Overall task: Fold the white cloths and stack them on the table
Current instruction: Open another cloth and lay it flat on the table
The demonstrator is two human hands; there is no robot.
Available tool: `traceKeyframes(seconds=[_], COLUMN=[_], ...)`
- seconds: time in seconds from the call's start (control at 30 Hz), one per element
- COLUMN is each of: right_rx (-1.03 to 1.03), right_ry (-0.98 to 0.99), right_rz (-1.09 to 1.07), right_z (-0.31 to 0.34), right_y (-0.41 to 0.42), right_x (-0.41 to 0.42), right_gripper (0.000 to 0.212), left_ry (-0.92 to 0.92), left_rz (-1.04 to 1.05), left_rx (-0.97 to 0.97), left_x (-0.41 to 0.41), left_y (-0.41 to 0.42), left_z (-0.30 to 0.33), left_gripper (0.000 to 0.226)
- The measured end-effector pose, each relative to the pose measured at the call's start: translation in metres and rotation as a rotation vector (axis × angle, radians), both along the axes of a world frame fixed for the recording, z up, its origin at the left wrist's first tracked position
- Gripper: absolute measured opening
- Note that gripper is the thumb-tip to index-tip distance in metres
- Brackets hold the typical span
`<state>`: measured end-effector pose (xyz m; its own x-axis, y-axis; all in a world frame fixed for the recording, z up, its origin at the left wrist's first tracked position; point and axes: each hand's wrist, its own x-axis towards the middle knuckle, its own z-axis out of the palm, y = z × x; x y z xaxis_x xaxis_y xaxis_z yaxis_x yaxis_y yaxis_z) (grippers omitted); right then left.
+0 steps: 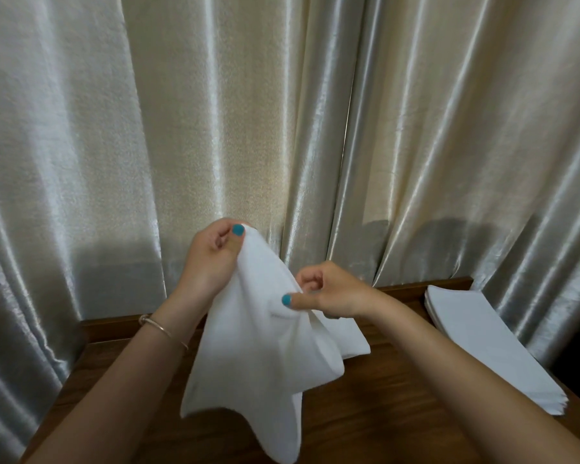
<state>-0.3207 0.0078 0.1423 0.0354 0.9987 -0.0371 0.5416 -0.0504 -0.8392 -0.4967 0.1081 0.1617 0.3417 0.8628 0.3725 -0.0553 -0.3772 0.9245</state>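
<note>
Holding the soft white square cloth (265, 356) up above the dark brown wooden worktop (365, 413), the left hand (211, 256) pinches one top corner; the right hand (322, 293) pinches the edge lower, probably to find the next corner; the stack of folded white cloths (482, 346) waits at the right.

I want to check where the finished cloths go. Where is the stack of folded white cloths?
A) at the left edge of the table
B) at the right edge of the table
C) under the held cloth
B: the stack of folded white cloths lies on the table at its right edge, beside the curtain.
</note>
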Motion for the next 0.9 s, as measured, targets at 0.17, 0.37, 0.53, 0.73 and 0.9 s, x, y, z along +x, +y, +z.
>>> traceKeyframes(seconds=[0.17,0.37,0.53,0.73,0.9], right_rx=[-0.146,-0.339,-0.005,0.501,0.186], right_ry=[-0.177,-0.433,-0.551,-0.529,-0.619], right_rz=[0.029,0.042,-0.052,-0.147,-0.165], right_z=[-0.018,-0.067,-0.055,-0.018,-0.005], right_y=[-0.003,-0.011,-0.024,-0.031,-0.029], right_x=[0.002,0.011,0.044,0.097,0.118], right_gripper=[0.013,0.023,0.044,0.028,0.017], left_ry=[-0.022,-0.151,-0.113,0.096,0.185], left_rz=[0.098,0.228,0.340,0.455,0.475], left_rx=[0.103,0.152,0.143,0.154,0.057], left_x=[-0.003,-0.019,-0.042,-0.046,-0.032], left_y=[0.010,0.025,0.054,0.071,0.070], left_z=[0.011,0.041,0.038,0.006,-0.023], left_gripper=[0.026,0.029,0.029,0.021,0.022])
